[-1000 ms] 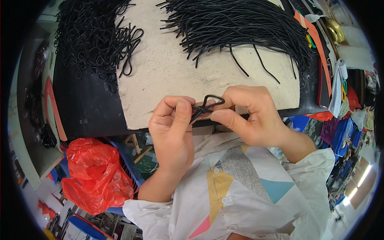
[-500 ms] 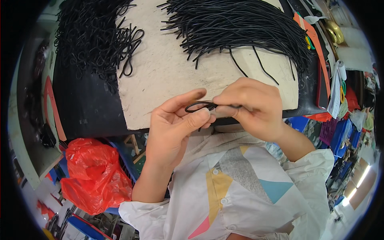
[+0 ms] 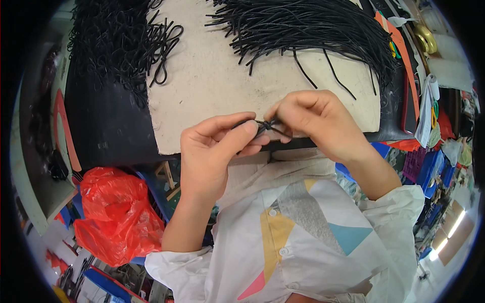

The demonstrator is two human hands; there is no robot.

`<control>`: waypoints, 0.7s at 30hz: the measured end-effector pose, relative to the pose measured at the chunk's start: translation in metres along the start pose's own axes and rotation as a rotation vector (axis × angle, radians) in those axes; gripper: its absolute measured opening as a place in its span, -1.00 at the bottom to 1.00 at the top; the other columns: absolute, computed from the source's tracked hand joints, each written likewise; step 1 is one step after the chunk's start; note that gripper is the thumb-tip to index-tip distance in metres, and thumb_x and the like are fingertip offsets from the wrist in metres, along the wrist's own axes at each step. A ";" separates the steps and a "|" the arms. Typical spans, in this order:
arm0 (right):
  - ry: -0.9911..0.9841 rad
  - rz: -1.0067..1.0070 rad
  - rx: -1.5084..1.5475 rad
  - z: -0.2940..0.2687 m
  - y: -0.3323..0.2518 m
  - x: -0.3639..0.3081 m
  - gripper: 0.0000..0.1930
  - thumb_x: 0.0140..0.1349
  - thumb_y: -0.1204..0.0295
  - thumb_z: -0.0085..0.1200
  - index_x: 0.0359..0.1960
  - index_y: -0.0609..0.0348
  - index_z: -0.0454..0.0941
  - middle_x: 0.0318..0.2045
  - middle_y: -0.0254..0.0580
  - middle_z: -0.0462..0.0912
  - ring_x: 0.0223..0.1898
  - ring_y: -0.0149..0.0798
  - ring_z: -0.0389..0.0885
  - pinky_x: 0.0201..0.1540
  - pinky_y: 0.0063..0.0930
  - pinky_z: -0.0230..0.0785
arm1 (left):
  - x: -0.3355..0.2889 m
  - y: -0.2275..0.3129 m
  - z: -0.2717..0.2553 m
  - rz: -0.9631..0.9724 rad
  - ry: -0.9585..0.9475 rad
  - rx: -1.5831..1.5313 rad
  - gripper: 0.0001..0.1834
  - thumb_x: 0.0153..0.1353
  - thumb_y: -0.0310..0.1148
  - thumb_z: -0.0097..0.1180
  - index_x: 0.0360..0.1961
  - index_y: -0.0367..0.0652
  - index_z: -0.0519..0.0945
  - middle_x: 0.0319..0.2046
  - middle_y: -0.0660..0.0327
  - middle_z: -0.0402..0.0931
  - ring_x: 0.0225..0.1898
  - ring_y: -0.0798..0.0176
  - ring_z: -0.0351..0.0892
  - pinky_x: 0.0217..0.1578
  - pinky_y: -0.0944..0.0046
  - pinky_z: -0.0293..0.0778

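A short black cord [image 3: 267, 125] is held between my two hands over the near edge of the board, with a loose knot and small loops at its middle. My left hand [image 3: 217, 141] pinches the cord's left part between thumb and fingers. At the knot's right side, my right hand [image 3: 316, 118] has its fingertips closed on a loop or end of the same cord; part of it is hidden by the fingers. Beyond my hands lies a thick bundle of straight black cords [image 3: 308, 30]. A heap of looped, knotted black cords [image 3: 111, 50] sits at the far left.
A pale board [image 3: 202, 101] lies on the black table top [image 3: 111, 136]. Orange strips [image 3: 401, 55] and scissors [image 3: 394, 49] lie at the right edge. A red plastic bag [image 3: 118, 217] stands low at the left, and blue bins [image 3: 429, 174] are at the right.
The open loop by my left fingers has given way to a knot between my hands. My right hand has turned, its fingertips now at the knot's right side. The view has shifted slightly.
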State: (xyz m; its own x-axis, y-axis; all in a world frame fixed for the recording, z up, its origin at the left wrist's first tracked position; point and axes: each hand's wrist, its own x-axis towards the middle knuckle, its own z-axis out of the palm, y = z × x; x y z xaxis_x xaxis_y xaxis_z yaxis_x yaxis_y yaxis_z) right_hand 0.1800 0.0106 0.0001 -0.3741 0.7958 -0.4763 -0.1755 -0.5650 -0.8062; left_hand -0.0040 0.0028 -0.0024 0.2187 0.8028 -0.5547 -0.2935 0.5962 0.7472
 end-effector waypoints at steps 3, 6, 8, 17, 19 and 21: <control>0.101 -0.041 0.024 0.000 0.000 0.000 -0.81 0.14 0.40 0.04 -0.34 0.32 0.53 -0.54 -0.34 0.53 -0.49 -0.57 0.44 -0.42 -0.72 0.31 | 0.000 -0.001 -0.001 0.004 0.012 0.027 -0.75 0.09 -0.47 0.08 -0.26 -0.47 0.50 -0.45 0.01 0.54 -0.43 0.22 0.60 -0.40 0.42 0.54; 0.097 -0.067 -0.145 -0.005 0.002 0.000 -0.81 0.13 0.39 0.06 -0.37 0.30 0.56 -0.52 -0.33 0.55 -0.48 -0.58 0.46 -0.41 -0.73 0.32 | 0.000 0.001 0.000 -0.057 0.001 -0.051 -0.70 0.21 -0.37 -0.10 -0.27 -0.49 0.48 -0.46 -0.03 0.54 -0.45 0.15 0.61 -0.46 0.38 0.57; 0.089 -0.066 -0.202 -0.006 0.002 -0.002 -0.82 0.13 0.40 0.06 -0.40 0.30 0.56 -0.52 -0.33 0.56 -0.47 -0.59 0.46 -0.41 -0.73 0.33 | 0.001 0.009 -0.004 -0.135 -0.080 0.003 -0.65 0.24 -0.31 -0.14 -0.27 -0.48 0.49 -0.47 -0.02 0.54 -0.45 0.16 0.60 -0.46 0.37 0.57; 0.072 -0.143 -0.163 0.004 -0.008 -0.009 -0.85 0.12 0.44 0.07 -0.41 0.31 0.57 -0.54 -0.36 0.55 -0.47 -0.61 0.44 -0.43 -0.74 0.29 | 0.003 0.017 -0.001 -0.168 -0.195 0.167 -0.78 0.17 -0.37 0.01 -0.35 -0.38 0.52 -0.51 0.05 0.54 -0.52 0.27 0.58 -0.52 0.44 0.52; 0.048 -0.198 -0.271 0.001 -0.006 -0.008 -0.85 0.11 0.45 0.07 -0.40 0.32 0.57 -0.53 -0.37 0.55 -0.47 -0.62 0.44 -0.43 -0.74 0.29 | 0.002 0.019 -0.001 -0.222 -0.186 0.094 -0.81 0.14 -0.41 0.05 -0.34 -0.38 0.52 -0.50 0.05 0.54 -0.52 0.27 0.58 -0.52 0.45 0.51; 0.053 -0.213 -0.350 -0.001 -0.005 -0.011 -0.85 0.11 0.46 0.08 -0.40 0.33 0.57 -0.53 -0.36 0.56 -0.48 -0.62 0.43 -0.44 -0.74 0.28 | -0.001 0.020 0.000 -0.240 -0.171 0.058 -0.82 0.10 -0.46 0.07 -0.31 -0.38 0.52 -0.49 0.06 0.54 -0.51 0.27 0.58 -0.52 0.45 0.51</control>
State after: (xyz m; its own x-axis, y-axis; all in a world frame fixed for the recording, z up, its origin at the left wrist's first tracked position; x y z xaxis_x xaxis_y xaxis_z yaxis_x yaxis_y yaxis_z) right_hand 0.1854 0.0046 0.0087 -0.3143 0.9019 -0.2962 0.0803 -0.2857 -0.9550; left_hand -0.0101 0.0137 0.0128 0.4309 0.6240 -0.6519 -0.1614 0.7640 0.6247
